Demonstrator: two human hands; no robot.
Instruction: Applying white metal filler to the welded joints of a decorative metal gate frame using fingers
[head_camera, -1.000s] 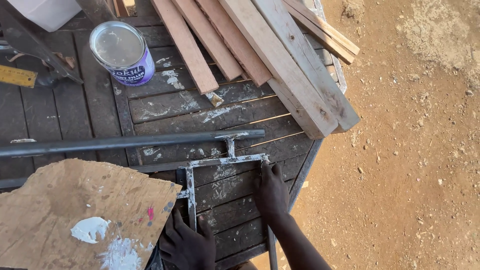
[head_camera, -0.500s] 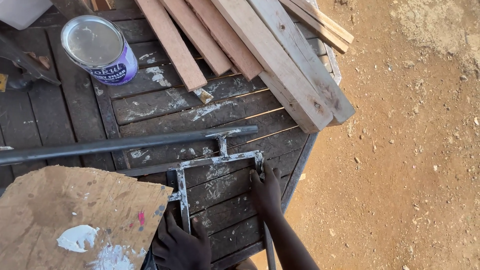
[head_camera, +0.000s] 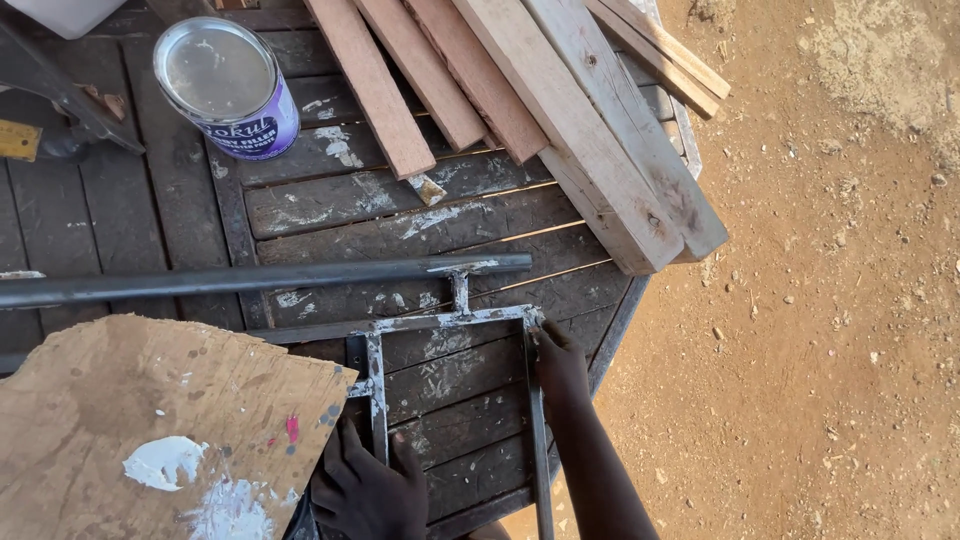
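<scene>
**Both hands on metal frame at table edge**

The left hand (head_camera: 368, 485) is wrapped around the left upright of a square metal frame (head_camera: 450, 322), fingers curled over the bar near the bottom of the view. The right hand (head_camera: 562, 368) rests against the right upright just below the frame's upper right corner, fingers pressed together along the bar; whether they fully close around it cannot be told. The frame lies flat on the dark wooden slat table (head_camera: 330, 205), between the two hands, its bars smeared with white filler. A short stub joins its top bar to a long dark metal pipe (head_camera: 250, 278) running leftward out of view.

Just left of the left hand lies a brown cardboard sheet (head_camera: 140, 410), carrying white blobs of filler (head_camera: 160, 462) and small pink and grey specks.

Well beyond the frame, at upper left, stands a round tin (head_camera: 228, 88) with a silvery lid and a purple-and-white label band around its side. A yellow object sits at the far left edge, partly cut off.

Several pale and reddish wooden planks (head_camera: 560, 110) are stacked diagonally across the upper right of the table. To the right is bare sandy ground (head_camera: 830, 300).
</scene>
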